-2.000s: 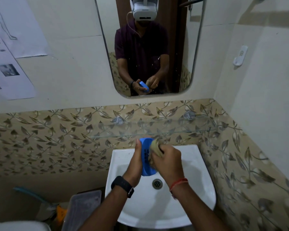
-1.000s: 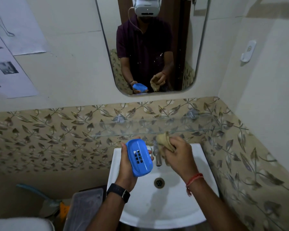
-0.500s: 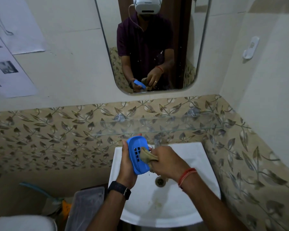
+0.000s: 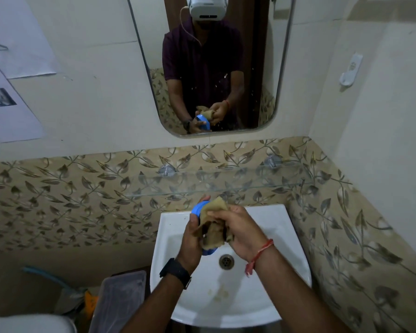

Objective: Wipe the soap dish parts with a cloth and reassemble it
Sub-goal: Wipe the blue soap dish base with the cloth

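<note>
Over the white sink [image 4: 283, 255] my left hand [image 4: 190, 239] grips a blue soap dish part [image 4: 197, 209], held nearly upright on its edge. Only its top rim and a bit of its lower end show. My right hand [image 4: 240, 230] presses a crumpled tan cloth [image 4: 214, 224] against the part's inner face and covers most of it. The mirror [image 4: 211, 68] above reflects both hands, the blue part and the cloth. No other soap dish part is in view.
A glass shelf [image 4: 226, 183] juts from the leaf-patterned tiles just above and behind my hands. The sink drain [image 4: 225, 261] lies below them. A grey lidded bin [image 4: 120, 299] stands left of the sink. A white wall hook [image 4: 350, 70] hangs on the right wall.
The blue part, shown face-on a second ago, has turned edge-on. My right hand has pushed the cloth over it and spread it across the inner face.
</note>
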{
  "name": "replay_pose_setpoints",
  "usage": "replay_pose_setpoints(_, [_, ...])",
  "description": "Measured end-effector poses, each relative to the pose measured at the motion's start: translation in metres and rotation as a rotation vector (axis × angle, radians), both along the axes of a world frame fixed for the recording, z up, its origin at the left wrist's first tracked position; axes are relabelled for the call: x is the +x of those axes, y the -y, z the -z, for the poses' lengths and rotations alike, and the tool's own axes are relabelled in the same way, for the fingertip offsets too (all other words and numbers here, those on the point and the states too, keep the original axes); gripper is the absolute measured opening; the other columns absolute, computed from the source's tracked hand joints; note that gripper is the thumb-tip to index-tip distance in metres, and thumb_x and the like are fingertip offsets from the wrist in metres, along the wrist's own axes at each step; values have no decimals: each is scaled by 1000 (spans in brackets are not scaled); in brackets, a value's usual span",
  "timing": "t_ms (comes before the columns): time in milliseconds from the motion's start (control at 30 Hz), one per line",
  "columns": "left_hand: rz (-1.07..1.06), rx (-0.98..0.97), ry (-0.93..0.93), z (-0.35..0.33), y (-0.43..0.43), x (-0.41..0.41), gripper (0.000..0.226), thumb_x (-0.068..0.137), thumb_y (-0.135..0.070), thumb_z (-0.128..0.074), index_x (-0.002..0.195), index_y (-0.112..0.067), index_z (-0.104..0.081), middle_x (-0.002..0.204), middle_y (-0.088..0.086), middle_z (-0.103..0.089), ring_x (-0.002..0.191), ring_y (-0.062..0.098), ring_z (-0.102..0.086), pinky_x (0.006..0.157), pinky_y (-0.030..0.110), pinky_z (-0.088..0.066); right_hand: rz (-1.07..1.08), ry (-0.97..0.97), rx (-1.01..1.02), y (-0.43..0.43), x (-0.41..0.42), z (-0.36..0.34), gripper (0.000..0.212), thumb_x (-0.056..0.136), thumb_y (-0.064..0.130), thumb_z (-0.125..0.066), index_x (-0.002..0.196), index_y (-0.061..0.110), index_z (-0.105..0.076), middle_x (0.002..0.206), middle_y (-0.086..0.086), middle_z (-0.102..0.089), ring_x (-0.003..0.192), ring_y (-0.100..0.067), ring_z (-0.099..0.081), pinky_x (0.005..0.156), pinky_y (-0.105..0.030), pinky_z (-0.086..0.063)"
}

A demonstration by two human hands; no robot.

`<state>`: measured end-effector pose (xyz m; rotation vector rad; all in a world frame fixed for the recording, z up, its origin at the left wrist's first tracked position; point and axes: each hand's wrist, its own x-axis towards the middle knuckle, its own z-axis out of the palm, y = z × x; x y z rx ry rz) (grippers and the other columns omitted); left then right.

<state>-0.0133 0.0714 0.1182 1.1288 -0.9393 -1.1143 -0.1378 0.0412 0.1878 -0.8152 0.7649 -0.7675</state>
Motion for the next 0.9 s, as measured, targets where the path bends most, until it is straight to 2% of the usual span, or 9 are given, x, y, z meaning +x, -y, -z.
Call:
replay_pose_setpoints(67, [18, -13, -14, 4, 1, 0, 71, 89, -73, -46, 145, -30, -50, 136, 7, -65, 127, 27, -61, 97, 33, -54, 140, -23, -70, -5, 9, 6, 14, 90, 2, -63, 96, 5, -75, 91, -14, -77, 82, -22, -75, 68, -30, -60])
replay_pose_setpoints(133, [23, -28, -16, 3, 3, 0, 68, 91, -72, -42, 145, -32, -50, 126, 7, -70, 116, 25, -67, 89, 31, -57, 216, -247, -406, -7, 14, 15, 12, 89, 6, -67, 95, 7, -76, 92, -11, -78, 85, -21, -75, 71, -30, -59])
replay_pose_setpoints(233, [-56, -48, -27, -6, 6, 5, 59, 95, -66, -34, 139, -34, -56, 111, 8, -73, 97, 23, -70, 77, 33, -61, 0, -400, -756, -6, 5, 29, 10, 84, 14, -67, 79, 19, -73, 78, -4, -69, 69, -16, -69, 61, -30, -57])
replay_pose_setpoints(333, [-146, -60, -8, -17, 11, 10, 72, 89, -73, -40, 144, -28, -52, 130, 12, -66, 107, 26, -67, 90, 43, -59, -131, -630, -888, -1, -7, 40, 40, 81, 15, -65, 51, 40, -56, 63, 10, -51, 51, 0, -55, 46, -12, -43])
replay_pose_setpoints(433, [-154, -52, 16, -19, 12, 3, 63, 101, -58, -21, 148, -25, -46, 147, 20, -52, 129, 43, -52, 108, 60, -44, 111, -713, -882, 7, -5, 42, 44, 80, 12, -68, 47, 36, -52, 53, 9, -50, 49, 0, -50, 44, -10, -37])
replay_pose_setpoints(533, [-112, -42, 57, -21, 12, -7, 68, 96, -69, -27, 147, -27, -46, 139, 9, -63, 127, 32, -59, 106, 47, -50, 371, -603, -731, 13, 12, 31, 25, 83, 14, -69, 60, 21, -63, 58, 5, -63, 53, -4, -55, 50, -15, -46])
replay_pose_setpoints(633, [-67, -44, 48, -14, 14, -4, 78, 86, -78, -38, 146, -29, -48, 119, 0, -74, 111, 21, -69, 87, 29, -58, 299, -434, -766, 5, 22, 25, 12, 86, 14, -68, 75, 17, -70, 70, 3, -68, 64, -6, -63, 60, -14, -51])
replay_pose_setpoints(767, [-125, -30, -40, -17, 16, 15, 61, 94, -63, -27, 140, -34, -56, 116, 11, -69, 94, 24, -69, 78, 37, -62, -43, -448, -782, -3, 3, 36, 33, 81, 25, -68, 51, 28, -57, 55, 12, -58, 49, -1, -54, 50, -14, -46])
replay_pose_setpoints(900, [-106, -43, -69, -23, 14, 10, 60, 98, -63, -21, 139, -35, -54, 130, 8, -67, 107, 23, -69, 86, 37, -60, 268, -570, -691, 11, 11, 27, 38, 82, 16, -70, 48, 19, -54, 46, 3, -56, 41, -3, -51, 42, -19, -44])
